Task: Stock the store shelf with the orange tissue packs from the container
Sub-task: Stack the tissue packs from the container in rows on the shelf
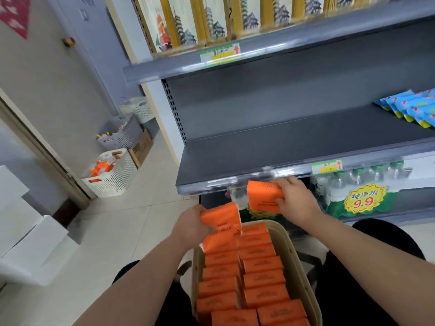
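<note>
Left grip (190,225) pinches a pack (221,222) over the container's (297,250) far end. Right grip (297,200) clasps a second pack (263,196) just under the shelf's (282,149) front edge. Looks light, soft and slick-wrapped, so hold it across the short end.

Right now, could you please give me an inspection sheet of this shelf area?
Surface: grey shelf, blue packs at its right end.
Job's things: beige container holding two rows of orange tissue packs.
Clutter: white basket and grey basket on the floor, left.
Hands: left hand grips one orange pack; right hand grips a second pack near the shelf edge.
Cables: nothing seen.
Surroundings: bottled water below; cream boxes on the top shelf.
</note>
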A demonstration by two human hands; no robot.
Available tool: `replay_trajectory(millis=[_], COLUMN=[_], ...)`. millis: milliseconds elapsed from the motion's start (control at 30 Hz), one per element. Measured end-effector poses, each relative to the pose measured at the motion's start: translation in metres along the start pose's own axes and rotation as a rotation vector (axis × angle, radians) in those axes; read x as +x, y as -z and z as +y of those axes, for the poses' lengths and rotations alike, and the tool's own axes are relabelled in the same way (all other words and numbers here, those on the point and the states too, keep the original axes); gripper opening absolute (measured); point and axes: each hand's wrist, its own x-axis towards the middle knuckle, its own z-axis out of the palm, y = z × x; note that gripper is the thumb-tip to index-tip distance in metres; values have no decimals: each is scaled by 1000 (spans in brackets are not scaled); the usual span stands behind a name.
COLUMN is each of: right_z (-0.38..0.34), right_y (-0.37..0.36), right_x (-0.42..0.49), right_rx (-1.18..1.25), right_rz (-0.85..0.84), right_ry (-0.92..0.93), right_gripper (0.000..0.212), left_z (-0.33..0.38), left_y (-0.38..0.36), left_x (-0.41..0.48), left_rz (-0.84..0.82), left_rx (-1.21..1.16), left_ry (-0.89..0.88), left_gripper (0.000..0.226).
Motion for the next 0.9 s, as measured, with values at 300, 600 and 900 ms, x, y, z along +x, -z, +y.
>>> replay_trajectory(millis=[300, 600, 900], right_z=[-74, -65, -51], right_y=[20, -7, -33], right_x=[129, 220, 278], right_rx=[58, -15, 12], right_rz=[103, -58, -95], right_ry=[16, 121, 226], right_gripper=[48, 53, 54], left_z=[-10, -34, -39], left_y=[91, 98, 90], left_x=[86, 231, 339], left_rz=[457, 401, 358], left_rx=[-149, -54, 124], left_ry=[59, 118, -28], left_gripper=[30, 31, 47])
